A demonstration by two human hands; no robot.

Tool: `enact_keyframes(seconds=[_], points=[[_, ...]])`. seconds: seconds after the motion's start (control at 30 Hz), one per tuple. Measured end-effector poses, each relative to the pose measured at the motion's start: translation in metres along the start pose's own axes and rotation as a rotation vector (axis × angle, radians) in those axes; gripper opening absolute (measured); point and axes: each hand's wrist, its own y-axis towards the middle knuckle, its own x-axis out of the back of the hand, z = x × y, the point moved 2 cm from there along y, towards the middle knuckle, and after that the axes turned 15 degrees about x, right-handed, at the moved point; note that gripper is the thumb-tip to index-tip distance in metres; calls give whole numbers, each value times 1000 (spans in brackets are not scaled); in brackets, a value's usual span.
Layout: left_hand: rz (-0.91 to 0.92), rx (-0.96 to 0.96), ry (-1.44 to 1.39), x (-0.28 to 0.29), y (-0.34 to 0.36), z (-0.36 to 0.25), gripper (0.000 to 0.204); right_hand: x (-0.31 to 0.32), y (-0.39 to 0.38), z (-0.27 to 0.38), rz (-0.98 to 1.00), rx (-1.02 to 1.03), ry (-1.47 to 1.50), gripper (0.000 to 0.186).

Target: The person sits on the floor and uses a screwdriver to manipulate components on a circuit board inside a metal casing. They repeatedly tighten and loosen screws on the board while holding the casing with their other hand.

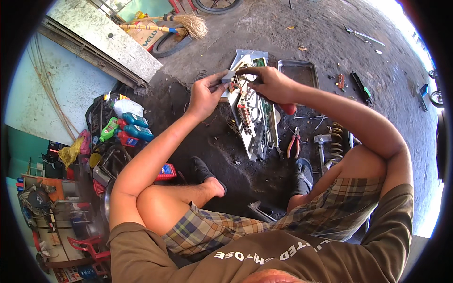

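Circuit board (252,118), small grey part (228,77) pinched, both hands above

Bare floor (283,28) beyond; pliers (293,142) and tray (298,70) crowd the board's right.

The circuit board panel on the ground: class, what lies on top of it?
Wires and small parts cover the circuit board panel. The left hand and right hand hide its upper part, so nothing there can be told.
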Motion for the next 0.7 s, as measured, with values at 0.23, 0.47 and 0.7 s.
enact_keyframes(seconds=[0.23,0.47,0.7], points=[[24,50,-54,-4,4,-8,39,-21,6,5,-280,-157,70,36],[17,32,-17,-7,11,-6,39,-44,8,1,-529,-77,-7,23],[-15,40,98,-10,14,-11,42,-46,15,6,-565,-30,-6,22]])
